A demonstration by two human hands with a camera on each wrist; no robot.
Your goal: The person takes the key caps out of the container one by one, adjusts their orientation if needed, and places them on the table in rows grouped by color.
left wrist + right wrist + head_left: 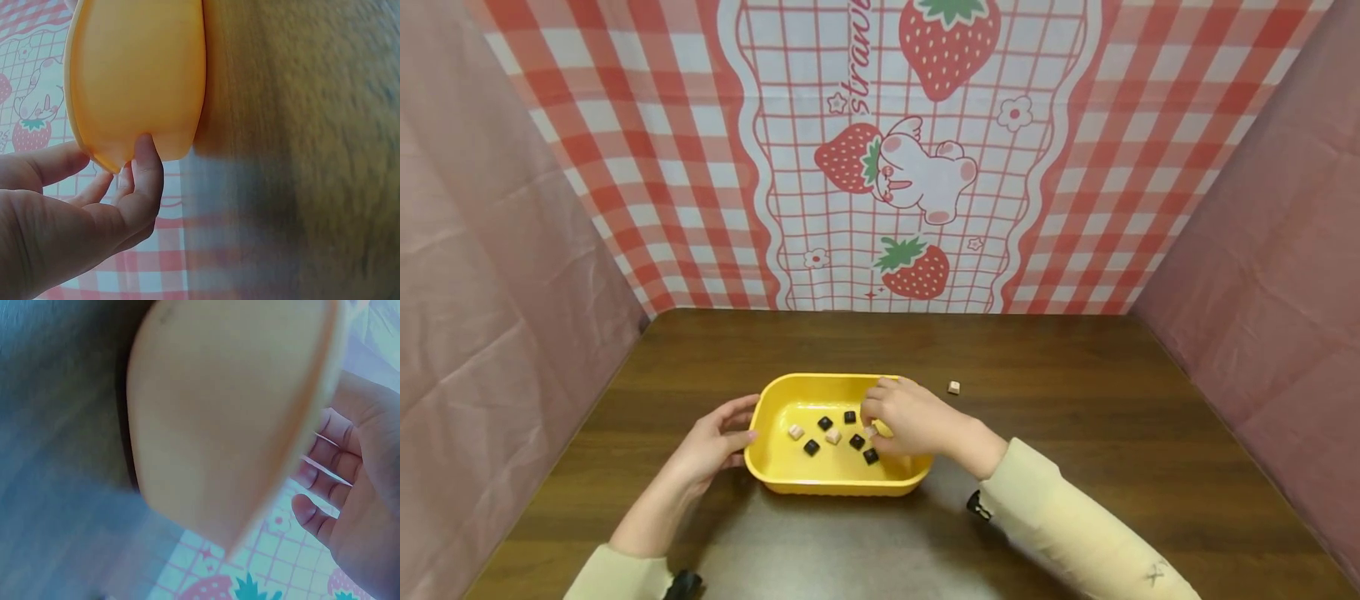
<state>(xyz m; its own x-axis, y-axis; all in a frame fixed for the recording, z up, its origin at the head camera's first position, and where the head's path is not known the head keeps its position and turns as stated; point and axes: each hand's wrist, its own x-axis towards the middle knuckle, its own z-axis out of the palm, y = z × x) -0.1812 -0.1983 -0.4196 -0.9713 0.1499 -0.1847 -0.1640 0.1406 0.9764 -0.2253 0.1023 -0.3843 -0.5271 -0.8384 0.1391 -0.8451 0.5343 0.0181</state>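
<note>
A yellow plastic basin (838, 487) sits on the table. Several black keycaps (857, 442) and a few cream keycaps (833, 436) lie scattered on its floor. At its left end my left hand (707, 442) grips the rim, thumb at the edge and fingers against the outer wall; the left wrist view shows that hand (94, 215) on the basin wall (137, 75). Over the basin's right half, my right hand (913, 417) reaches down and pinches a cream keycap (871, 431) at its fingertips. In the right wrist view the rim hides some of those fingers (325, 481).
One more cream keycap (953, 387) lies on the dark wooden table (1037, 375), right of the basin and behind the right forearm. A checked strawberry cloth (700, 167) hangs at the back, and pink curtains (497, 250) stand along both sides.
</note>
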